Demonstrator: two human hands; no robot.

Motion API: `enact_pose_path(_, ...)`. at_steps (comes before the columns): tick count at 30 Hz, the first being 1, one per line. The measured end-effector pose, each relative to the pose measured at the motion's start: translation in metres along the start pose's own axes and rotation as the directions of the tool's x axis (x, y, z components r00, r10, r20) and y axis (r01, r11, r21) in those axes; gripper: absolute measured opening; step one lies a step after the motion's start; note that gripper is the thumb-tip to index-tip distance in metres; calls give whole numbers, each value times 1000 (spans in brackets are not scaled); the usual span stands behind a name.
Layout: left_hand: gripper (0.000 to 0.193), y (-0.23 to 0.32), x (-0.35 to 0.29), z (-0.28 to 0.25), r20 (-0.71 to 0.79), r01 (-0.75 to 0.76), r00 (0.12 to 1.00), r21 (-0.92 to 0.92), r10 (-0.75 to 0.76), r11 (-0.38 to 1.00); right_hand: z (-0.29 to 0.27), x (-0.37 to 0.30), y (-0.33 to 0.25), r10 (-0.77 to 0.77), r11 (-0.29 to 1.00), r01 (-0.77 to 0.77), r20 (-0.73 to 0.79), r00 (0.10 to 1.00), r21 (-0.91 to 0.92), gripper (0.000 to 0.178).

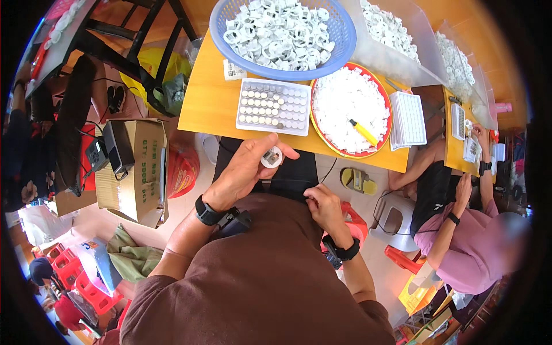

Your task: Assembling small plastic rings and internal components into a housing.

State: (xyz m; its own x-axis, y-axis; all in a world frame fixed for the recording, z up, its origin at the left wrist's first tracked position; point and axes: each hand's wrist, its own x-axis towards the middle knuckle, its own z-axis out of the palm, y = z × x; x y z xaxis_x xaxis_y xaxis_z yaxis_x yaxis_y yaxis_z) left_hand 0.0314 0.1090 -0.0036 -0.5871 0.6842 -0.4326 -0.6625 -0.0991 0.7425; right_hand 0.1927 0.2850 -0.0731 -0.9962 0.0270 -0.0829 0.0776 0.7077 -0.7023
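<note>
My left hand [244,172] pinches a small round white plastic part [271,157] with a dark square-looking middle, just off the table's near edge. Lower and to the right, my right hand [325,208] is closed near my lap; whatever its curled fingers hold, if anything, is hidden. Beyond my left hand lies a white compartment tray [244,122], partly filled with small round pale pieces [261,110]. Right of it, a round red-rimmed tray [389,109] is heaped with small white pieces [345,98]. A yellow tool with a black tip [366,134] lies on that heap.
A blue basket [215,31] of white plastic parts stands at the back. Stacked white trays [407,121] are at the table's right; clear bins [422,69] stand behind. A cardboard box [129,184] is on my left. A co-worker [460,241] sits at the right.
</note>
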Motion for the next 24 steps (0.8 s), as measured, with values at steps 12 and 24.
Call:
enact_pose_path(12,42,-4,11,11,-3,-37,999,23,37,999,-47,69,-91,77,871,120,-375,924,477,15)
enact_pose_path(24,40,-6,16,13,-58,-174,981,182,187,968,-31,86,-101,-44,981,131,-496,867,144,13)
